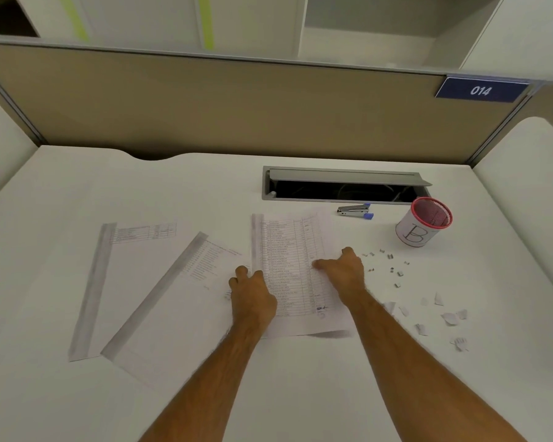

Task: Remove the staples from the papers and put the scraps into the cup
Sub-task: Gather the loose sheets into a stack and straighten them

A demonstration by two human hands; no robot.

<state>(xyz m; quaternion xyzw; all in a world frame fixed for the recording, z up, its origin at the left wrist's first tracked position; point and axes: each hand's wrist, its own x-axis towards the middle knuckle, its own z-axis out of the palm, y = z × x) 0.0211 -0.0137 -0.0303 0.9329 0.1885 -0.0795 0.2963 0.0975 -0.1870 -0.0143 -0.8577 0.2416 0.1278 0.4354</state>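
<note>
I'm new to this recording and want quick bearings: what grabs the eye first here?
Two bare arms reach to mid-desk, the left hand and right hand both resting on a printed sheet. To its right lie loose staples and torn paper scraps. Behind them stands a red-rimmed mesh cup marked B, with a staple remover to its left.
</note>
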